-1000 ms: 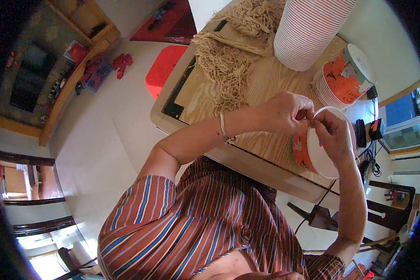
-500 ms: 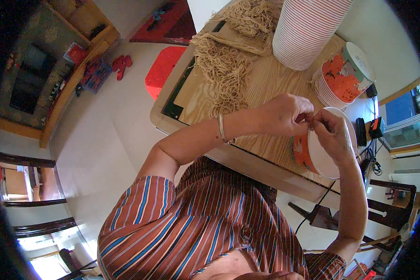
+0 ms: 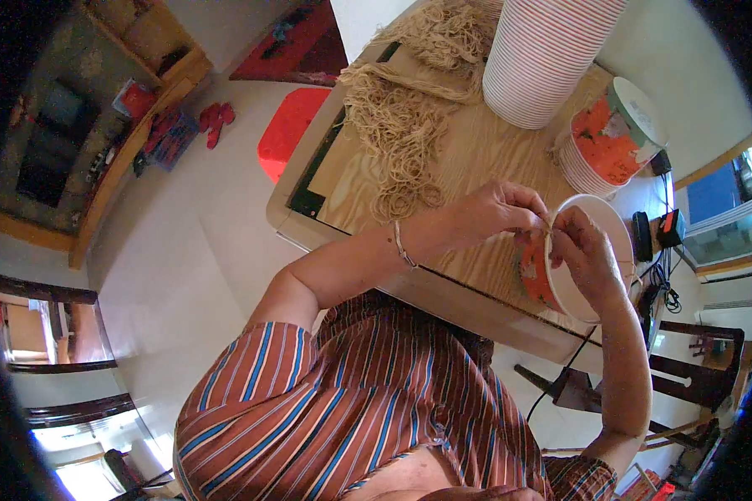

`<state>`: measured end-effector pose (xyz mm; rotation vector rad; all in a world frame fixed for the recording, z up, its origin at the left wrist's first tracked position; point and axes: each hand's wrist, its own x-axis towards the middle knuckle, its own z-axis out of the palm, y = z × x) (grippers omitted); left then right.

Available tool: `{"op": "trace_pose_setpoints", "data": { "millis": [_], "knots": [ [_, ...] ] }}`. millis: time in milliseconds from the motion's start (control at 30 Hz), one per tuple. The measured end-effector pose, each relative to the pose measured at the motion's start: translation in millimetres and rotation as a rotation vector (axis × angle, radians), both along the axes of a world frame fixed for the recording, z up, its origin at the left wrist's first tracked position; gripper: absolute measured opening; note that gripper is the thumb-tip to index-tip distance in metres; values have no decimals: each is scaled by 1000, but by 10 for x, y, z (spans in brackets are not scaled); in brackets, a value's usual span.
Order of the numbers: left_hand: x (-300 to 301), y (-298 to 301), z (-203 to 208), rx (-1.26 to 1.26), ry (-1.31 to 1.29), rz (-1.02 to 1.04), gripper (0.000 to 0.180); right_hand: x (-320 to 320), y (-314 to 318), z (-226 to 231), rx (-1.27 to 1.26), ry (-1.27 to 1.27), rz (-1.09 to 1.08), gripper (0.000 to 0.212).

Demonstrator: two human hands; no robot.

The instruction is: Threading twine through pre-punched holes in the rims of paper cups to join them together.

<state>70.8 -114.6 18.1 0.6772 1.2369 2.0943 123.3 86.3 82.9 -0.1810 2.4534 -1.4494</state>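
Note:
My right hand [image 3: 589,255] grips the rim of a paper bowl [image 3: 597,280], white inside and orange outside, held tilted over the near edge of the wooden table [image 3: 476,159]. My left hand [image 3: 497,210] pinches at that same rim, fingertips meeting the right hand's, with a thin tan cord between them. A bangle sits on my left wrist.
Bundles of tan cord [image 3: 405,134] lie across the table's far left. A tall stack of striped paper bowls [image 3: 547,54] stands at the back, with a shorter orange stack [image 3: 606,146] beside it. A dark chair [image 3: 693,376] stands at the right, a red mat [image 3: 288,129] on the floor.

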Motion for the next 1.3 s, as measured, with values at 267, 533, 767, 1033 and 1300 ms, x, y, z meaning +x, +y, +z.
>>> {"op": "trace_pose_setpoints", "data": {
  "millis": [267,533,767,1033,1300],
  "knots": [
    [-29,29,-37,40,-21,-36,13,104,-126,108,44,268,-66,11],
    [-63,-3,181,-103,148,13,11,124,-179,320,148,350,38,20],
    [-147,-8,248,-219,480,53,18,123,-192,350,315,442,36,12],
    [-130,13,352,-272,638,137,21,88,-160,357,388,403,21,4],
    [-118,37,304,-235,638,153,17,17,-111,289,97,107,-35,16]
  ]
}}
